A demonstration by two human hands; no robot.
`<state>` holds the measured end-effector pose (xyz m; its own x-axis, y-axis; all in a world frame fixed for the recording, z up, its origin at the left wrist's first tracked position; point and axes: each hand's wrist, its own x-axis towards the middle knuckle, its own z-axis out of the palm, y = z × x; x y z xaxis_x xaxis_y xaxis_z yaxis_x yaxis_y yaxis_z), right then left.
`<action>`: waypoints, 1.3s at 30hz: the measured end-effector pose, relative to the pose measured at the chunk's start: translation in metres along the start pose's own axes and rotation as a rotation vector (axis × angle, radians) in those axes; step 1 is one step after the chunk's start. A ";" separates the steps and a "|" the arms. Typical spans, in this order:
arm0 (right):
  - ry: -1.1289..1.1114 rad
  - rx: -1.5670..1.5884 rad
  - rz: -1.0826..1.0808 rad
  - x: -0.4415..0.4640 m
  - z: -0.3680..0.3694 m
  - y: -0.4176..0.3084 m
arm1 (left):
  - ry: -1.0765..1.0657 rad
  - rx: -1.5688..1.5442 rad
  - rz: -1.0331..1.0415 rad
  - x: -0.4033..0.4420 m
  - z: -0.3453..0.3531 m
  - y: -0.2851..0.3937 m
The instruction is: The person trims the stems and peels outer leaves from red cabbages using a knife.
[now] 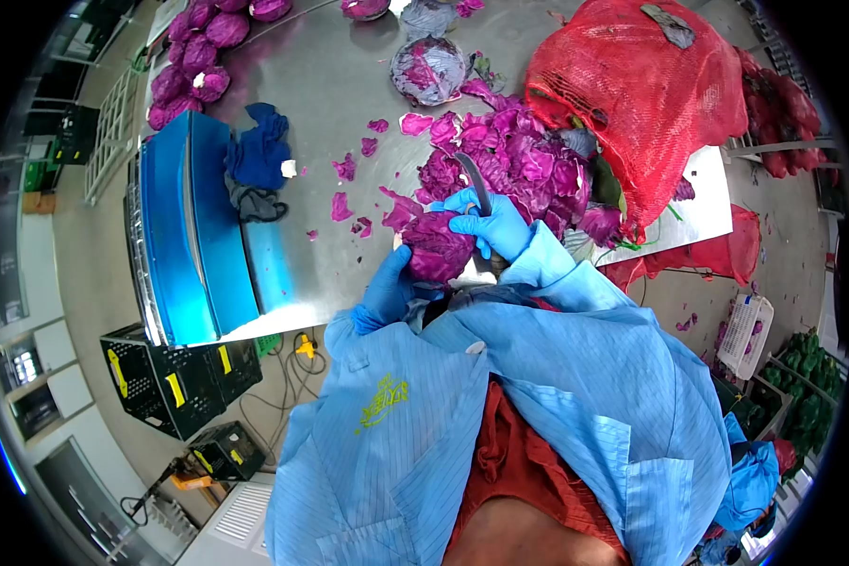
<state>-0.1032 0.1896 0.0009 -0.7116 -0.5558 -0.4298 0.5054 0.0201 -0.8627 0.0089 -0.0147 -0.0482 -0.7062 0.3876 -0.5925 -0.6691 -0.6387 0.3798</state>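
I stand close by and see a person in a light blue striped coat (575, 396) working at a shiny metal table (316, 193). The left hand (387, 286), in a blue glove, cups the side of a purple cabbage (434, 250), with its fingers pressed to the leaves. The cabbage sits by the near edge of the table, close to the person's tummy. The right hand (491, 224), gloved too, is curled tight around a dark curved knife (474, 174), and its fingertips reach onto the top of the cabbage. I can't quite tell which side of the knife is sharp, because the hand covers much of it. If the knife slips on a smooth leaf, it could nick the left hand, since both hands are so near each other. If the left hand goes loose, the round cabbage could roll off the edge. Just past it lies a big heap of purple leaves (524, 160), leaning toward a red mesh sack (641, 85); a bump from the right arm could knock leaves to the floor.
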 end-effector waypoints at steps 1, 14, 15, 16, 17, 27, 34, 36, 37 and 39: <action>0.015 0.011 -0.011 0.000 0.001 0.004 | 0.033 -0.042 0.034 0.000 0.014 0.001; 0.091 -0.892 -0.451 -0.012 0.026 0.023 | 0.167 -0.028 0.351 0.020 0.004 -0.016; 0.091 -0.891 -0.483 -0.010 0.025 0.027 | 0.172 -0.032 0.349 0.020 0.004 -0.017; 0.097 -0.918 -0.500 -0.007 0.023 0.036 | 0.174 -0.031 0.356 0.020 0.005 -0.017; 0.103 -0.944 -0.516 -0.004 0.021 0.048 | 0.176 -0.029 0.362 0.018 0.007 -0.016; 0.500 -0.900 -0.569 0.006 0.030 0.065 | 0.306 0.039 0.477 0.022 0.008 -0.020; 0.526 -0.510 -0.547 0.016 0.016 0.057 | 0.240 -0.012 0.446 0.018 0.014 -0.016; 0.524 -0.001 -0.102 0.014 0.007 0.046 | 0.218 -0.116 0.379 0.007 0.022 -0.012; 0.518 0.003 -0.066 0.017 -0.007 0.046 | 0.214 -0.131 0.354 0.001 0.031 -0.008; 0.558 -0.121 -0.099 0.015 -0.017 0.038 | 0.208 -0.160 0.307 -0.009 0.044 -0.002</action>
<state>-0.1030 0.1961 -0.0424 -0.9188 -0.0381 -0.3928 0.3874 0.1032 -0.9161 0.0069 0.0122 -0.0126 -0.7946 0.0300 -0.6064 -0.3781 -0.8059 0.4557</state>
